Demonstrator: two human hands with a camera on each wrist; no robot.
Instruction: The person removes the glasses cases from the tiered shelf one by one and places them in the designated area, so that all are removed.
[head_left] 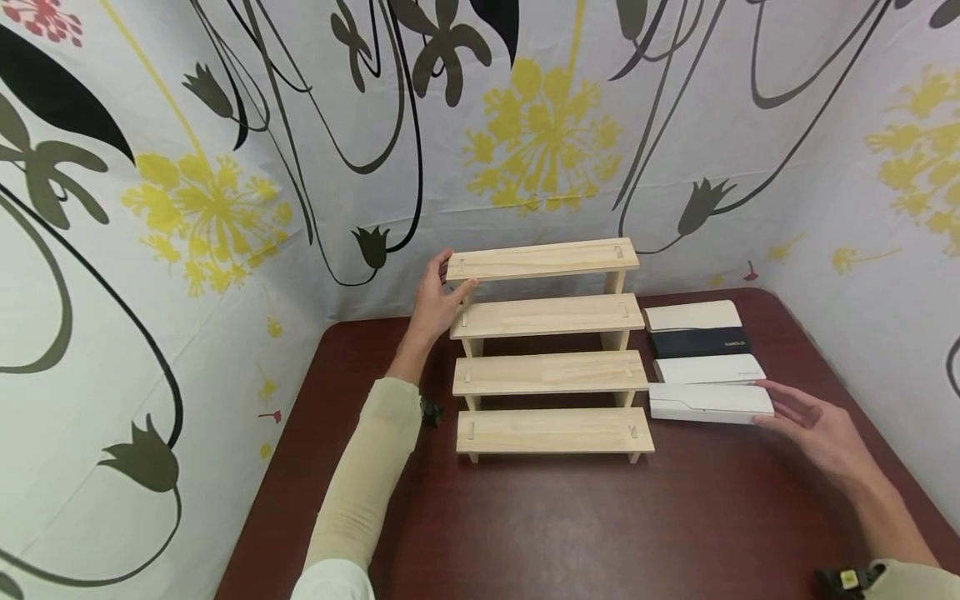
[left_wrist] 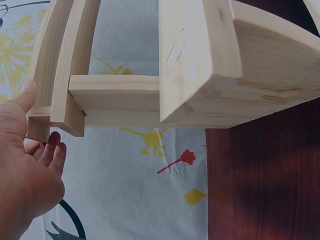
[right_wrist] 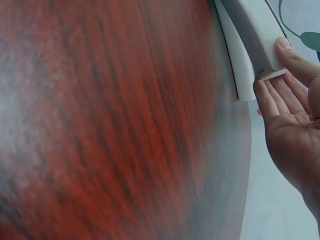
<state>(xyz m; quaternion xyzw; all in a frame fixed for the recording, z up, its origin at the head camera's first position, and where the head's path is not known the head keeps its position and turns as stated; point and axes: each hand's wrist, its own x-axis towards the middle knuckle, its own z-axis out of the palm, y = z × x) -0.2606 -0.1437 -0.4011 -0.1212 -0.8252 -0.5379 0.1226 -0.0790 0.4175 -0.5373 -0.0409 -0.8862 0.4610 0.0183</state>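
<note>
— Wooden stepped shelf [head_left: 551,350], four tiers, stands mid-tabletop [head_left: 570,533], its far side near the flowered backdrop [head_left: 225,167]. Where is your left hand?

— My left hand [head_left: 438,300] is at the shelf's far left corner. The thumb lies over the end of the top tier; the other fingers [left_wrist: 52,150] reach behind the left upright. They are only loosely bent, touching the wood rather than clamped round it. From the left wrist view the palm stands apart from the frame.

— And the right?

— My right hand [head_left: 813,425] is at the right end of the nearest white box [head_left: 708,402]. Fingers nearly straight, palm turned toward the box. In the right wrist view the thumb [right_wrist: 295,57] touches the box's end and the fingertips sit just under its edge. Not a closed grip; the box lies flat on the tabletop.

— What else lies there?

— Three more flat boxes in a row just right of the shelf, running far to near: a white box at the far end [head_left: 692,316], a dark navy box [head_left: 699,342] touching it, then another white box [head_left: 708,368], then the one I touch. Cream sleeves cover both forearms.
</note>
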